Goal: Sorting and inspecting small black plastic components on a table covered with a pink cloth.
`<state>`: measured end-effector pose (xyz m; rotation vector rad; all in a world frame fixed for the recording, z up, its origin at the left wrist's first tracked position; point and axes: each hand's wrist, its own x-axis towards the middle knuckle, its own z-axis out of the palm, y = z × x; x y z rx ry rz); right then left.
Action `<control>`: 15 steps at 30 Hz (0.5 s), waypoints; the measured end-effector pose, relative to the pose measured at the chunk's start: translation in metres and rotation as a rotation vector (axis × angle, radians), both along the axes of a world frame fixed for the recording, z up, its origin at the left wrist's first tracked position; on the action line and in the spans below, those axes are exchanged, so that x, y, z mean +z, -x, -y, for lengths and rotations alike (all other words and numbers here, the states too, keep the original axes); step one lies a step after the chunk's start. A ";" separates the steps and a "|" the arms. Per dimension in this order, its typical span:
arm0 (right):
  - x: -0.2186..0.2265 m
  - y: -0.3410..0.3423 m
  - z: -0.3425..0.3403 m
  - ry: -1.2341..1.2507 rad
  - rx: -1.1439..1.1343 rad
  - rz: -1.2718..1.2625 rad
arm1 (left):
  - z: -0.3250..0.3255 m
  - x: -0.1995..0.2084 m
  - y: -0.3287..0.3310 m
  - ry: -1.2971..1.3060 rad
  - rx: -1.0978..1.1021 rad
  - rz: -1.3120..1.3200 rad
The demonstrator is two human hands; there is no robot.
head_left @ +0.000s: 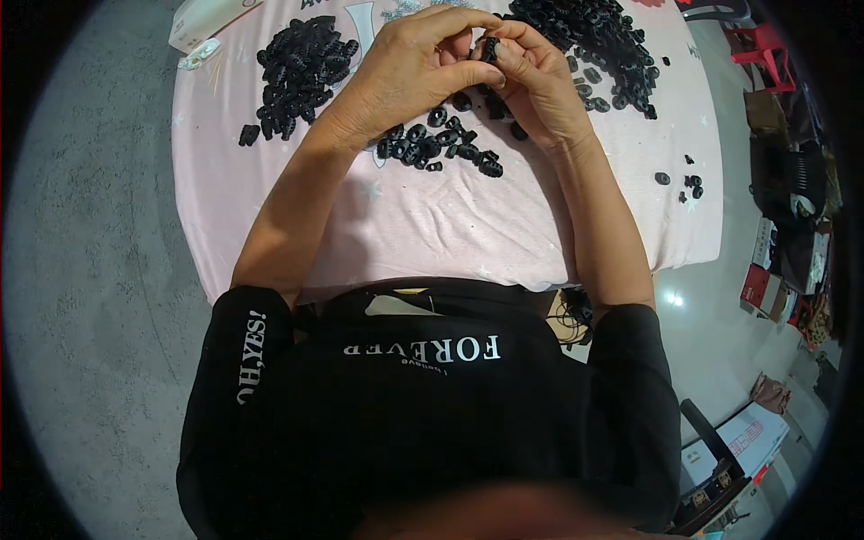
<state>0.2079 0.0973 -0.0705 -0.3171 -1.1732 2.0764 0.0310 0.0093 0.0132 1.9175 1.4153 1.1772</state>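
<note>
The table [648,225] wears a cloth [441,238], matt and finely creased. The pieces [306,67] on the table look like hard, smooth plastic with glossy highlights. At the table's far left corner, the box [202,22] looks like smooth card. Left of the table, the floor [99,270] is matt and rough, like cement; right of it, smooth and glossy. The stool [767,49] right of the table looks like shiny plastic; the shirt [450,432] at its near edge is matt cloth.
</note>
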 end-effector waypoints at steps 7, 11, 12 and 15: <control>0.006 0.004 0.005 -0.007 -0.003 -0.008 | -0.012 -0.017 0.010 -0.271 -0.140 -0.012; -0.001 0.000 0.001 -0.013 0.005 -0.011 | -0.001 -0.001 0.003 -0.021 -0.062 -0.018; -0.001 0.000 0.002 -0.005 0.002 -0.018 | -0.001 -0.001 0.003 -0.020 -0.063 -0.019; 0.000 0.001 0.001 0.000 0.011 -0.031 | -0.004 -0.007 0.002 -0.056 -0.047 0.005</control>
